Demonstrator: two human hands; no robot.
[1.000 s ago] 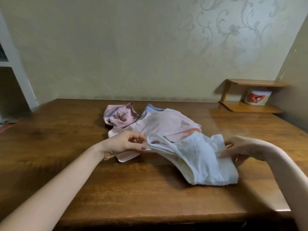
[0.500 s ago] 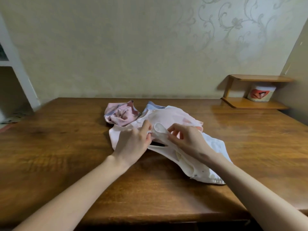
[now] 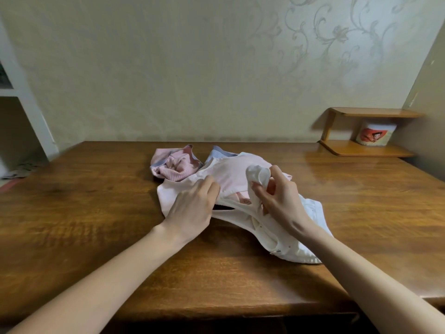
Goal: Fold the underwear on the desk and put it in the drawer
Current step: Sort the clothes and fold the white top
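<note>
White underwear [image 3: 291, 244] lies crumpled on the wooden desk [image 3: 96, 213], in front of a pile of other pieces: a pale pink one [image 3: 231, 174], a ribbed pink one [image 3: 175, 166] and a light blue one [image 3: 216, 151]. My right hand [image 3: 277, 201] pinches a bunched end of the white underwear and lifts it above the pile. My left hand [image 3: 192, 208] rests palm down on the waistband edge where the white and pale pink pieces meet; its fingertips are hidden in the cloth. No drawer is in view.
A small wooden two-tier shelf [image 3: 368, 150] stands at the desk's back right corner with a white printed container [image 3: 375, 135] on its lower tier. A white shelving unit [image 3: 26, 112] stands left of the desk. The wall runs close behind.
My right hand came in from the right side of the white underwear to its left end, took hold of it and raised it. My left hand slid forward over the waistband.
</note>
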